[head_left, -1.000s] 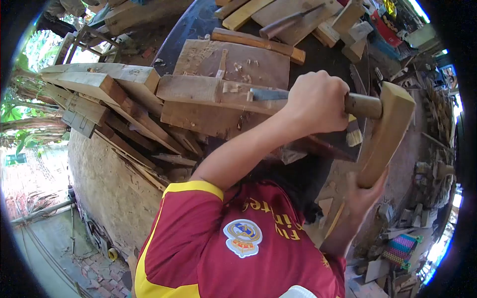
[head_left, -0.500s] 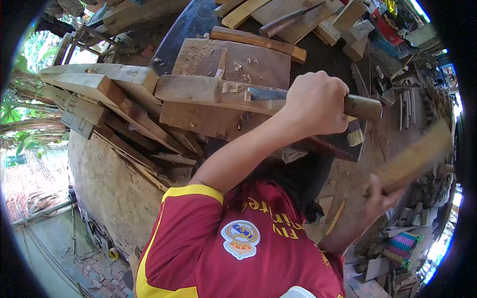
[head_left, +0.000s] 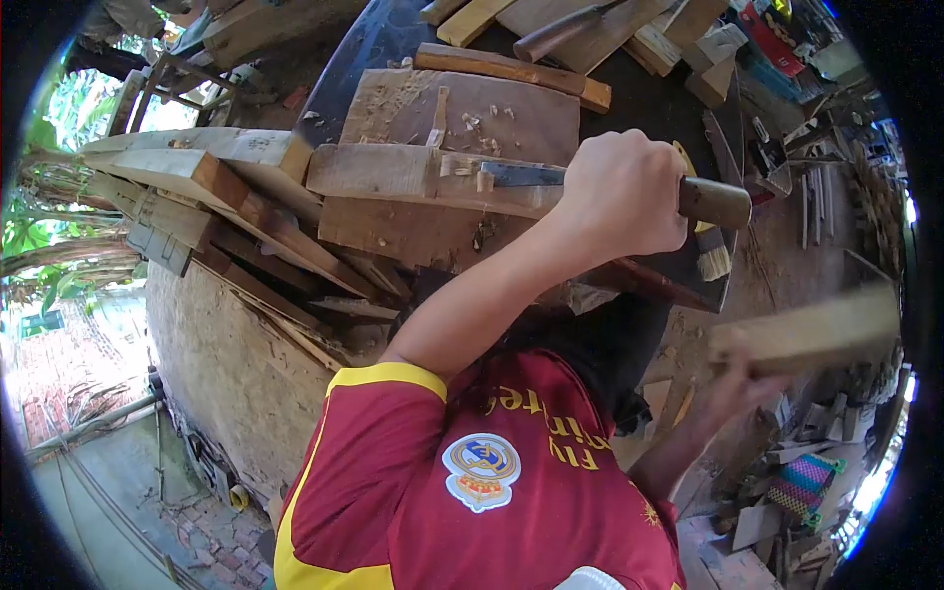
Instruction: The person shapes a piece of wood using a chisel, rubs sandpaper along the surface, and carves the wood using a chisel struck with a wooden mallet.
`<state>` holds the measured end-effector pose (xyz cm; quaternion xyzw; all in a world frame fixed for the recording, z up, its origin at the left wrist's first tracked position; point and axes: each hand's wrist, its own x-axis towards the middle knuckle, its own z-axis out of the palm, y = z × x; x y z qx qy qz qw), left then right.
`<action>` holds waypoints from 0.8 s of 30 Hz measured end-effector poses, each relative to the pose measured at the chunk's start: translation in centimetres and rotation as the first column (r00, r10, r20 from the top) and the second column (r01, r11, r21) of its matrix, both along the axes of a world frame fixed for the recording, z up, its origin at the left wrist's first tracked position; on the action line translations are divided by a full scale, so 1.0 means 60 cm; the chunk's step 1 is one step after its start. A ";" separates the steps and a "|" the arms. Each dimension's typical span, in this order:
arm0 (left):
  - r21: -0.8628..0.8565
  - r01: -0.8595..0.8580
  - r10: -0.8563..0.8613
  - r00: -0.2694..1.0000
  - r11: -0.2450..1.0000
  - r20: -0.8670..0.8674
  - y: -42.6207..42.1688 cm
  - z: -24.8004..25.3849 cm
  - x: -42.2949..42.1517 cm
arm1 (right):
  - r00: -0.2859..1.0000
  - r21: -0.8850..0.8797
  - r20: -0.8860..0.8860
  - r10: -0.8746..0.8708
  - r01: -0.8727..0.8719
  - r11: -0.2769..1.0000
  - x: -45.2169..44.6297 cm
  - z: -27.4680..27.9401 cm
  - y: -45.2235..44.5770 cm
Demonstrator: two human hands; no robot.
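My left hand [head_left: 629, 192] is closed round the handle of a chisel [head_left: 526, 175], whose blade lies low along a pale wooden workpiece [head_left: 374, 172]. A small curl of wood stands at the blade's tip, beside a notched patch. Out to the right, my right hand [head_left: 742, 382] grips a wooden block [head_left: 816, 329], blurred by motion and held apart from the chisel's handle end. Under the workpiece is a flat brown board [head_left: 393, 231] with loose shavings on it.
Thick timber pieces [head_left: 206, 177] lean at the left. A wooden bar [head_left: 511, 75] and another wooden-handled tool [head_left: 560, 37] lie at the back. A paintbrush [head_left: 712, 256] rests near the table's right edge. More tools and scraps crowd the far right.
The block in my right hand has swung from a steep tilt to nearly level, with my hand slightly higher. My left hand and the chisel have barely moved.
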<state>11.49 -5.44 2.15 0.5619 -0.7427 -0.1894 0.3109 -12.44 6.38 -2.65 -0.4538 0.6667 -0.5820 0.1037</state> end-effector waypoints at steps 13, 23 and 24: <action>-0.024 0.145 -0.145 0.989 0.989 -0.006 0.026 0.018 -0.011 | 0.985 -0.053 -0.012 0.170 -0.170 0.984 -0.024 0.045 0.018; -0.172 0.209 -0.258 0.900 0.963 -0.350 0.049 0.042 -0.010 | 0.962 -0.079 -0.260 0.089 -0.113 0.990 -0.065 0.096 0.036; -0.199 0.204 -0.267 0.889 0.958 -0.372 0.050 0.041 -0.008 | 0.959 -0.106 -0.276 0.058 -0.090 0.990 -0.066 0.114 0.034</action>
